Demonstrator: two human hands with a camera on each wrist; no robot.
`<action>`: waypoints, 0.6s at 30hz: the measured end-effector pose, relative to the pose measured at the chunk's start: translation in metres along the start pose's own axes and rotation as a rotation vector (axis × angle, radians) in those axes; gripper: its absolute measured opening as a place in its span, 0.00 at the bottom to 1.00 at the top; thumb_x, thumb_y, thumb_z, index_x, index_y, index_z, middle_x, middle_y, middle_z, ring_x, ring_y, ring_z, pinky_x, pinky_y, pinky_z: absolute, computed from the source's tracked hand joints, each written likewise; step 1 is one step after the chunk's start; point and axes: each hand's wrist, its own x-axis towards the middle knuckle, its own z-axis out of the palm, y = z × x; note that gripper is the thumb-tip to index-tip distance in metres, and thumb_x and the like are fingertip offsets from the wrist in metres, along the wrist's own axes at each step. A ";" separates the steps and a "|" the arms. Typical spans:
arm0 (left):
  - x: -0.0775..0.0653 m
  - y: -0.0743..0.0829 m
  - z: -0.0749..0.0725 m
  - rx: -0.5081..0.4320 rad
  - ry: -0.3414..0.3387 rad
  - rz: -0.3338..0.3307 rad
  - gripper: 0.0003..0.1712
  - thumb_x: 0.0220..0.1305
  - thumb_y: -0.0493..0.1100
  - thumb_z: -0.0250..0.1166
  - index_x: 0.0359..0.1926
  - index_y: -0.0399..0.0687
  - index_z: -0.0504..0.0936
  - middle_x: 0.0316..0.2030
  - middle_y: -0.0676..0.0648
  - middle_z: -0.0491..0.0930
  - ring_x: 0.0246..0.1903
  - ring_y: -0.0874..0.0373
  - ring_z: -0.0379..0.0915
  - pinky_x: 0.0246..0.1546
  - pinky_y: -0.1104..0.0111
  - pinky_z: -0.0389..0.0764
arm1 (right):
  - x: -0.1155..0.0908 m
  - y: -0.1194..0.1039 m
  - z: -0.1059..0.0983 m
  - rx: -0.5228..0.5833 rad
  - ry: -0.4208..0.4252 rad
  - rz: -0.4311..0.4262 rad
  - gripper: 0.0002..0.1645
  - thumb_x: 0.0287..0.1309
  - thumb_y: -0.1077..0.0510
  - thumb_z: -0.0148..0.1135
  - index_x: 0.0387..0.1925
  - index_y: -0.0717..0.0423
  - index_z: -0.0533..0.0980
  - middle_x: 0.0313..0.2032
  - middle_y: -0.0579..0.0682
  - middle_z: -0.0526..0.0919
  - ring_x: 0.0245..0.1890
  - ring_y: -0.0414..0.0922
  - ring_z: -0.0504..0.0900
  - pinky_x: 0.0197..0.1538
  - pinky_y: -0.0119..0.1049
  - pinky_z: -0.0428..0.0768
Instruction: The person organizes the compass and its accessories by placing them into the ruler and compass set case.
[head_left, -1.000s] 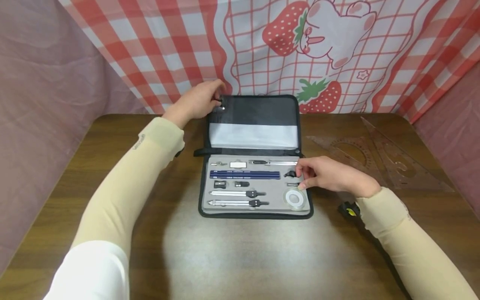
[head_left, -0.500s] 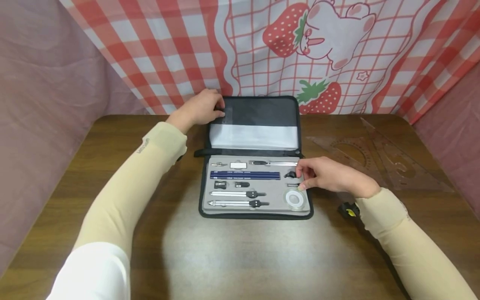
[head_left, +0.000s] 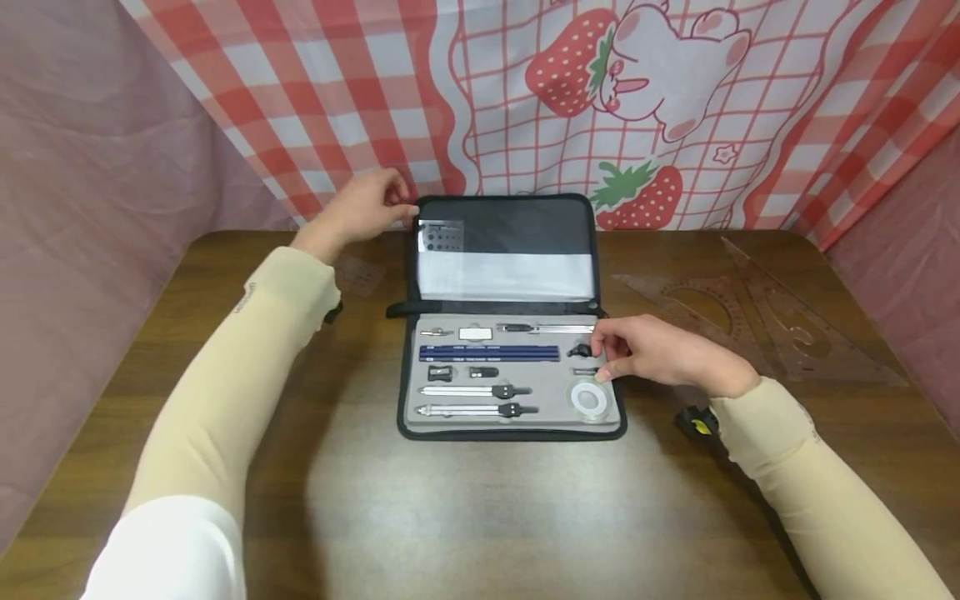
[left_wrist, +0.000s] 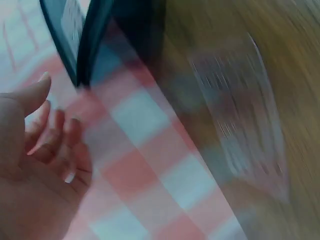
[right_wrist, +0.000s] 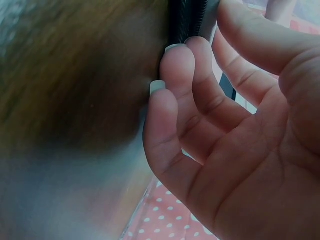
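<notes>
Far left, left hand (head_left: 363, 207), grip apart, beside case (head_left: 525, 225), at right, right hand (head_left: 663, 352) clamped on case edge.

Glare pales the tabletop (head_left: 465, 508); the left wrist view blurs.

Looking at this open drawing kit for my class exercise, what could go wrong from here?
The right hand grips the edge of the case; tipping it could spill the pencils and compasses, which lie uncovered.
The left hand is beside the lid without visibly gripping it, so the lid might shift.
The clear triangles and a small clear plate on the brown table could be overlooked or knocked.
</notes>
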 end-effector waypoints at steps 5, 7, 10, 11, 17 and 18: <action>-0.025 -0.029 -0.012 0.128 -0.170 -0.362 0.43 0.43 0.71 0.64 0.48 0.43 0.69 0.41 0.42 0.70 0.40 0.48 0.66 0.40 0.57 0.72 | 0.001 0.000 0.000 -0.005 -0.003 0.002 0.21 0.43 0.43 0.67 0.36 0.46 0.71 0.25 0.46 0.71 0.29 0.43 0.70 0.33 0.38 0.71; -0.034 -0.036 -0.013 0.202 -0.265 -0.497 0.53 0.36 0.78 0.62 0.52 0.40 0.67 0.45 0.39 0.69 0.44 0.45 0.64 0.44 0.53 0.71 | 0.001 0.001 0.000 -0.004 -0.001 0.005 0.21 0.43 0.43 0.67 0.36 0.46 0.71 0.25 0.46 0.71 0.29 0.43 0.70 0.33 0.38 0.71; -0.043 -0.043 -0.010 0.228 -0.358 -0.620 0.66 0.31 0.82 0.59 0.58 0.34 0.61 0.50 0.34 0.65 0.47 0.41 0.62 0.48 0.49 0.69 | 0.000 0.001 -0.001 -0.001 0.003 0.006 0.21 0.43 0.43 0.67 0.36 0.47 0.71 0.25 0.46 0.71 0.29 0.44 0.70 0.33 0.38 0.71; -0.045 -0.044 -0.009 0.234 -0.374 -0.621 0.68 0.30 0.83 0.58 0.59 0.33 0.60 0.51 0.33 0.65 0.48 0.41 0.62 0.49 0.48 0.68 | 0.000 0.002 0.000 -0.001 0.003 0.003 0.21 0.43 0.43 0.67 0.36 0.46 0.71 0.25 0.46 0.71 0.29 0.44 0.70 0.33 0.38 0.71; -0.046 -0.044 -0.007 0.293 -0.346 -0.557 0.58 0.30 0.78 0.65 0.50 0.33 0.67 0.44 0.35 0.70 0.44 0.41 0.65 0.49 0.46 0.66 | 0.000 0.002 0.001 -0.015 0.004 -0.008 0.21 0.43 0.43 0.67 0.36 0.45 0.71 0.25 0.45 0.71 0.28 0.43 0.71 0.32 0.37 0.72; -0.046 -0.044 -0.008 0.297 -0.336 -0.551 0.56 0.30 0.76 0.66 0.47 0.34 0.69 0.43 0.36 0.70 0.43 0.42 0.65 0.49 0.46 0.66 | 0.000 0.002 0.001 -0.017 0.004 -0.008 0.21 0.42 0.43 0.67 0.36 0.45 0.71 0.25 0.45 0.71 0.28 0.43 0.71 0.32 0.37 0.72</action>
